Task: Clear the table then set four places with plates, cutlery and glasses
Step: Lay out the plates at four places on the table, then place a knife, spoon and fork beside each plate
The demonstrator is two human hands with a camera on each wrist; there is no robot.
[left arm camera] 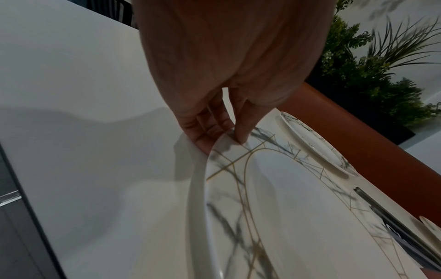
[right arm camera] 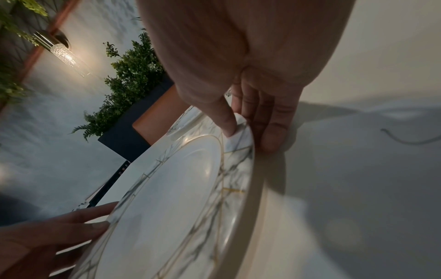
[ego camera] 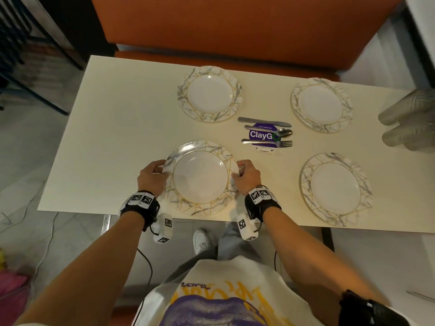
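Observation:
A marble-rimmed white plate (ego camera: 200,178) with gold lines sits at the near left of the white table (ego camera: 113,137). My left hand (ego camera: 153,176) pinches its left rim, thumb on top (left arm camera: 243,136) and fingers beneath. My right hand (ego camera: 246,176) pinches the right rim the same way, thumb (right arm camera: 229,126) on the plate (right arm camera: 171,198). Three more matching plates lie at the far left (ego camera: 210,93), far right (ego camera: 321,105) and near right (ego camera: 335,189). A knife (ego camera: 263,121), spoon (ego camera: 270,131) and fork (ego camera: 268,142) lie in the middle.
The cutlery rests across a purple ClayGo sign (ego camera: 262,135). A gloved hand of another person (ego camera: 409,118) reaches in at the right table edge. An orange bench (ego camera: 235,27) stands behind the table. Plants (left arm camera: 372,75) line the wall beyond.

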